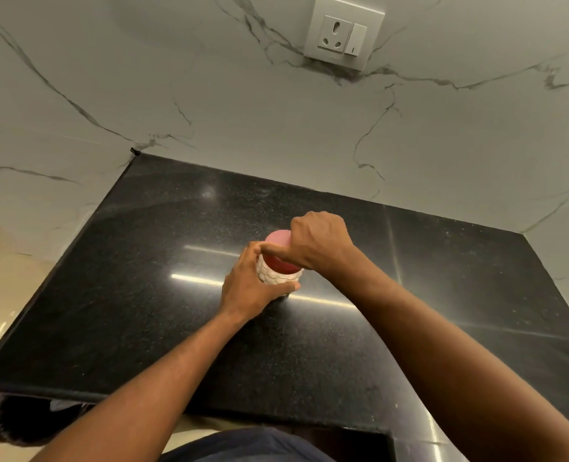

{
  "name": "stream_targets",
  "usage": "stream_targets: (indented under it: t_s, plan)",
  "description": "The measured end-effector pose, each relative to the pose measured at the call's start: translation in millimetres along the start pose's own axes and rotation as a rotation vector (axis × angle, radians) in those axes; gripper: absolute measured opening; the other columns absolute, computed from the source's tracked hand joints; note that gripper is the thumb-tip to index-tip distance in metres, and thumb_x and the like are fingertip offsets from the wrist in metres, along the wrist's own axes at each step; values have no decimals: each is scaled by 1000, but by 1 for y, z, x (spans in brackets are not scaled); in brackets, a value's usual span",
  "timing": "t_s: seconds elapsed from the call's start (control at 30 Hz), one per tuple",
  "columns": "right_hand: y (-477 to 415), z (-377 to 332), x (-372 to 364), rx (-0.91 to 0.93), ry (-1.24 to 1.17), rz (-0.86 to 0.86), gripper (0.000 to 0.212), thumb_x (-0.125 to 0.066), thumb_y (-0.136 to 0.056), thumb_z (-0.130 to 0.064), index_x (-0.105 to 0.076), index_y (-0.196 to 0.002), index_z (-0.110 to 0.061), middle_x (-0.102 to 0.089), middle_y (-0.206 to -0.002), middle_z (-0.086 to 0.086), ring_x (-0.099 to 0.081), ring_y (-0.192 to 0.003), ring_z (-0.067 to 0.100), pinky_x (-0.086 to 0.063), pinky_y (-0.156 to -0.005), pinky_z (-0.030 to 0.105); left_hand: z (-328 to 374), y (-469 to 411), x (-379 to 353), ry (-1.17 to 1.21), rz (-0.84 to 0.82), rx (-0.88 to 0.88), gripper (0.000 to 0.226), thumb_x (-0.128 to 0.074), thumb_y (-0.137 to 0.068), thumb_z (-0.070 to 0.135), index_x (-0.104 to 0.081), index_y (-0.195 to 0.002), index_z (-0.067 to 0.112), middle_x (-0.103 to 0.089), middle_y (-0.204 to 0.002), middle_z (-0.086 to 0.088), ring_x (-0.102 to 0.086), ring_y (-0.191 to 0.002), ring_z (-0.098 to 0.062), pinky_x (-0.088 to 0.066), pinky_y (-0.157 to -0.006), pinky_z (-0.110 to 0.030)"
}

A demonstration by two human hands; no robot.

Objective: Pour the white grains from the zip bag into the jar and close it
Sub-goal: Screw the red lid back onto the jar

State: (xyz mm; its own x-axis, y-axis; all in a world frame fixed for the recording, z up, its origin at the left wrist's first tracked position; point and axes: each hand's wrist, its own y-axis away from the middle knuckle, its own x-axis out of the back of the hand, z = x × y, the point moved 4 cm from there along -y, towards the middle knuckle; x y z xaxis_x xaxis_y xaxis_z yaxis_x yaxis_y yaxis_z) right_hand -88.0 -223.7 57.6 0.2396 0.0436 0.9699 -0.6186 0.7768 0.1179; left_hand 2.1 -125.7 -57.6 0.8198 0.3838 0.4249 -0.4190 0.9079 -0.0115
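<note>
While the black stone table (143,295) stands bare of any zip bag, the jar (276,276) sits upright near its middle, just in front of the person. The left hand (246,288) has its grip clamped round the jar's white scaled body, steadying it. The right hand (319,243) has its grip closed over the red lid (278,250), which seems to sit on the mouth. I judge this the lid step; whether grains are inside is hidden. Next comes a firm turn while the left hand resists.
</note>
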Motion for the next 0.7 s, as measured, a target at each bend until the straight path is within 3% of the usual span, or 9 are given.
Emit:
stream_targets:
  t_s: [0.17,0.23,0.27,0.3,0.37,0.47,0.57,0.63,0.7]
  plan:
    - [-9,13,9,-62,-47,-48,52,-43,-106,-54,-53,-72,-15,-56,-67,1,-50,-57,14,-36,-53,28,-4,-1,0,24,-8,10,92,-90,-54,70,-44,-129,44,-63,-124,16,-66,-107,-11,-60,-92,-49]
    - [-6,16,10,16,-67,-15,29,-53,-103,-42,-64,-91,-18,-69,-100,6,-60,-79,18,-46,-62,29,-4,-1,-1,20,-8,11,91,-89,-54,71,-43,-128,45,-63,-123,17,-66,-108,-11,-59,-93,-51]
    - [-4,14,8,115,-107,-72,23,-59,-101,-36,-66,-118,-23,-64,-129,9,-62,-106,24,-54,-79,36,-4,-1,-1,15,-7,14,91,-90,-54,71,-43,-127,45,-63,-122,17,-66,-108,-12,-58,-94,-51]
    - [0,10,6,228,-157,-191,44,-63,-98,-28,-55,-141,-32,-48,-152,8,-50,-132,29,-53,-97,46,-4,-1,-1,8,-7,16,90,-90,-54,71,-43,-127,44,-63,-122,18,-66,-109,-12,-57,-95,-52]
    - [7,6,2,341,-324,-386,73,-67,-95,-14,-37,-156,-42,-29,-166,5,-32,-149,32,-45,-111,51,-4,-1,-1,-9,-10,8,92,-90,-56,70,-42,-130,45,-61,-124,19,-64,-112,-11,-56,-98,-53]
    - [5,2,6,342,-274,-324,75,-73,-92,-21,-38,-156,-40,-41,-158,4,-45,-141,30,-49,-102,40,-2,-1,-1,-42,-8,-8,89,-88,-55,73,-39,-126,50,-57,-117,24,-62,-107,-8,-56,-97,-53]
    - [1,0,10,214,-138,-319,68,-72,-94,-32,-42,-154,-24,-56,-142,8,-59,-124,29,-48,-87,34,-1,-2,-1,-57,-12,-3,84,-85,-52,77,-36,-117,56,-56,-106,30,-62,-100,-7,-57,-93,-53]
    - [1,1,11,125,-112,-348,53,-68,-97,-33,-53,-143,-12,-65,-115,8,-64,-99,21,-47,-78,30,-1,-2,-1,-62,-12,-6,85,-85,-51,78,-33,-116,59,-54,-106,33,-61,-99,-7,-57,-93,-53]
    - [2,4,10,78,-118,-356,33,-64,-99,-32,-62,-122,-8,-61,-82,2,-59,-73,13,-47,-70,28,-1,-3,-1,-62,-15,-10,87,-84,-50,79,-31,-117,60,-52,-107,35,-60,-100,-6,-56,-95,-53]
